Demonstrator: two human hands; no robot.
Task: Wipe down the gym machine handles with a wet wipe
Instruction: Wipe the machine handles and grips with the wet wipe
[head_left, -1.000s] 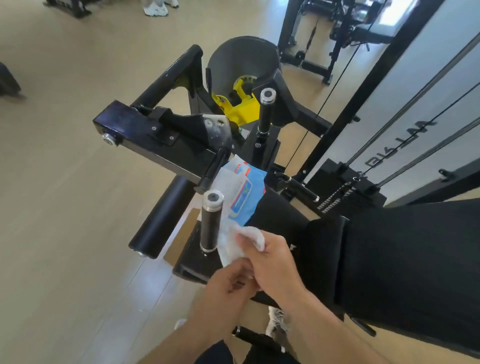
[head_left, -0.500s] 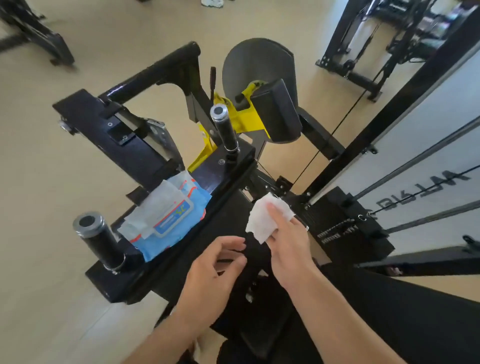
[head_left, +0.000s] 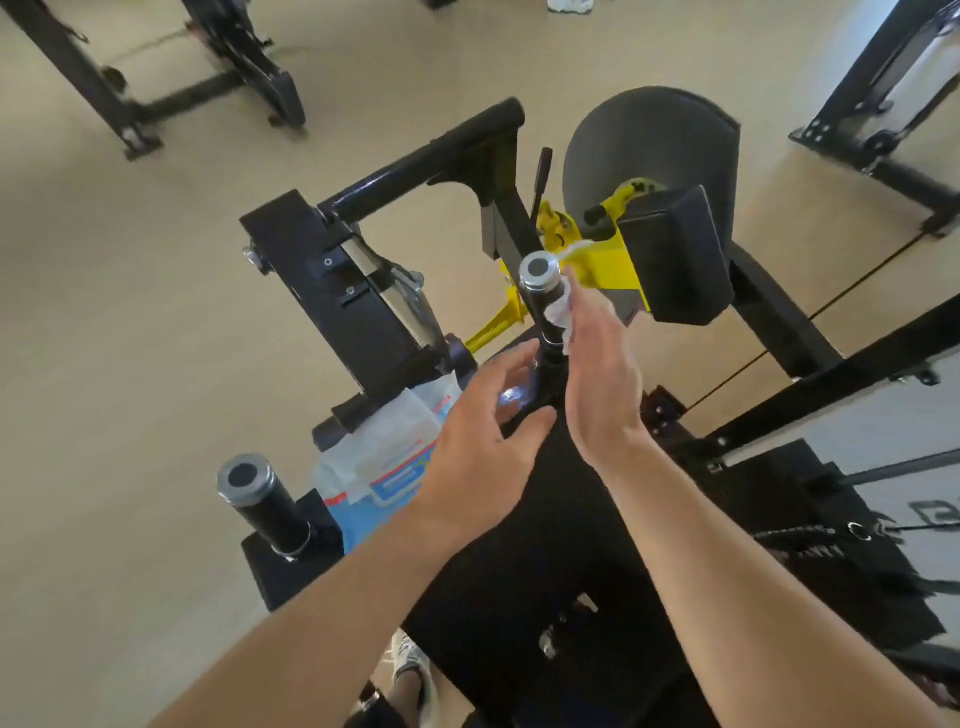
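Right hand (head_left: 597, 384): pressing a crumpled white wet wipe (head_left: 561, 312) against the right side of the upright black handle with a silver end cap (head_left: 543, 291); fingers mostly straight, and I cannot tell whether any are curling round it.
Left hand (head_left: 483, 452): hovering open, fingers spread and relaxed, holding nothing, just left of the handle's base.
2nd black silver-capped handle (head_left: 260, 499): standing well left of both hands.
Blue wet-wipe pack (head_left: 374, 478): lying on the black machine frame (head_left: 332, 291), partly under the left hand.
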